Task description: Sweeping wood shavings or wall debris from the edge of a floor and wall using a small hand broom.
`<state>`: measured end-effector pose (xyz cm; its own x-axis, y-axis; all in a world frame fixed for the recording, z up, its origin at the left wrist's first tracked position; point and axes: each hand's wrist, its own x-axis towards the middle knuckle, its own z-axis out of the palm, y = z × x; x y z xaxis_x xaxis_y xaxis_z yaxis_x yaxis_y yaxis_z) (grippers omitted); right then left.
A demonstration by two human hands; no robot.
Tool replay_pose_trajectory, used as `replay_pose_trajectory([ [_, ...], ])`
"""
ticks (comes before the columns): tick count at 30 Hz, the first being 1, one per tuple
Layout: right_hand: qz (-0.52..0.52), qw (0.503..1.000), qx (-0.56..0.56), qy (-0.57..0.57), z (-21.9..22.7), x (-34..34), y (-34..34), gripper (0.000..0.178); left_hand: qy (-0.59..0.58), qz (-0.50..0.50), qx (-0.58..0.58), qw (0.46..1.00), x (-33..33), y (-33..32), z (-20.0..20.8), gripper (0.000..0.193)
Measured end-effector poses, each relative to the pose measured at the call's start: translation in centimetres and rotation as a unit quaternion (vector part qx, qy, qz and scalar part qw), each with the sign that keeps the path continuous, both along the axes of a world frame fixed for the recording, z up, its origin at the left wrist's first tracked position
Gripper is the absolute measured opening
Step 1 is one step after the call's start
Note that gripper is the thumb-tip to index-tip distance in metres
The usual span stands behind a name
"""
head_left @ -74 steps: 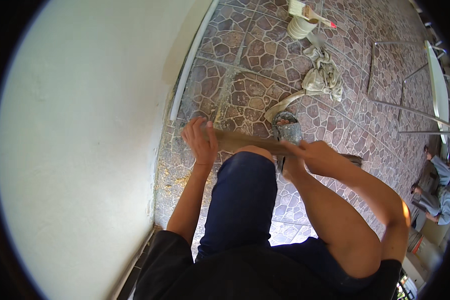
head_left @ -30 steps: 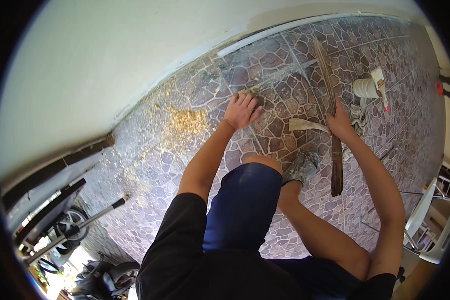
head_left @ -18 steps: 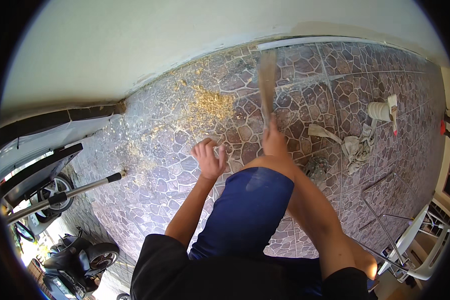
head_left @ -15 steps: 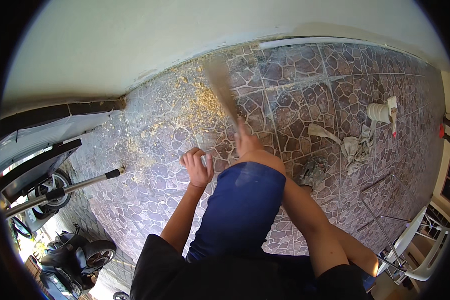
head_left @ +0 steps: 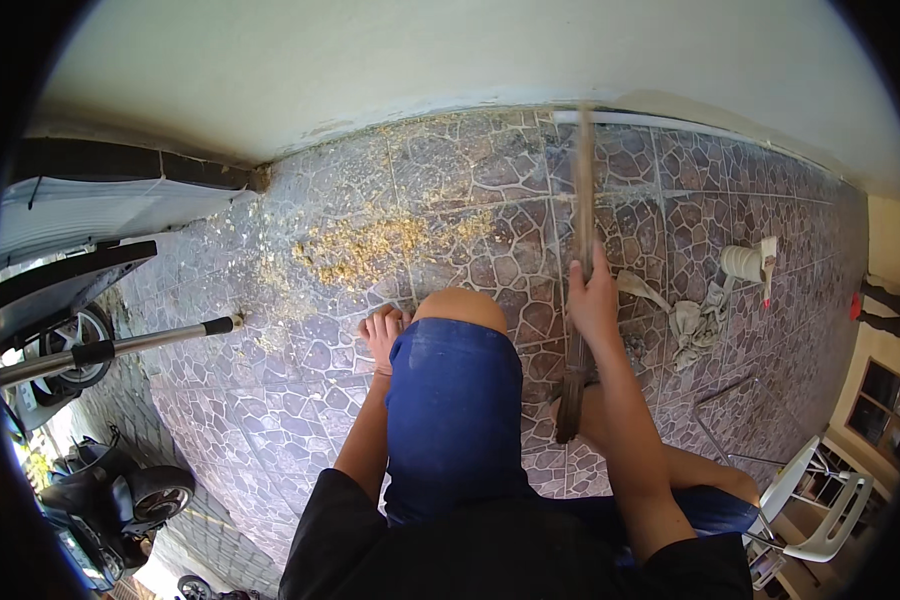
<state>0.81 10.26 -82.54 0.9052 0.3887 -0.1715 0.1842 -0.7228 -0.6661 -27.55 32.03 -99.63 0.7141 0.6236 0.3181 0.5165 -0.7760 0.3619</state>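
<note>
Broom point(head_left: 583, 210) lies clamped in the right hand point(head_left: 593, 295), gripped near its middle, its long axis running from the wall point(head_left: 450, 60) back toward the person. Yellowish crumbs point(head_left: 365, 248) spread over the floor point(head_left: 310, 400) to its left, well apart from it and nearer the left hand point(head_left: 380, 335). That hand is low beside the knee point(head_left: 462, 310), fingers bent; the knee covers part of it, so whether they close on anything I cannot tell. Blur smears the far end, which overlaps the white pipe point(head_left: 690, 124); contact there is unclear. The right forearm point(head_left: 625, 420) hides most of the foot.
</note>
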Motion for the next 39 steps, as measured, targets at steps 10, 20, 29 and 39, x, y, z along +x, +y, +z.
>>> replay_pose_trajectory([
  [10,0.141,0.982,-0.025,0.126,-0.9,-4.4,16.4,0.053,0.125,-0.11,0.023,0.986,-0.9,2.7,1.6,0.028],
  [20,0.04,0.992,-0.11,0.051,8.1,-0.5,6.7,0.057,0.156,-0.102,-0.01,0.983,-1.6,4.2,2.2,0.03],
  [29,0.329,0.934,-0.089,0.108,1.0,-6.8,17.5,0.06,0.18,-0.111,-0.038,0.977,-0.9,3.1,2.2,0.032],
  [39,0.257,0.951,-0.12,0.121,0.8,-5.3,15.7,0.065,0.204,-0.12,-0.076,0.969,0.8,1.4,2.2,0.034],
])
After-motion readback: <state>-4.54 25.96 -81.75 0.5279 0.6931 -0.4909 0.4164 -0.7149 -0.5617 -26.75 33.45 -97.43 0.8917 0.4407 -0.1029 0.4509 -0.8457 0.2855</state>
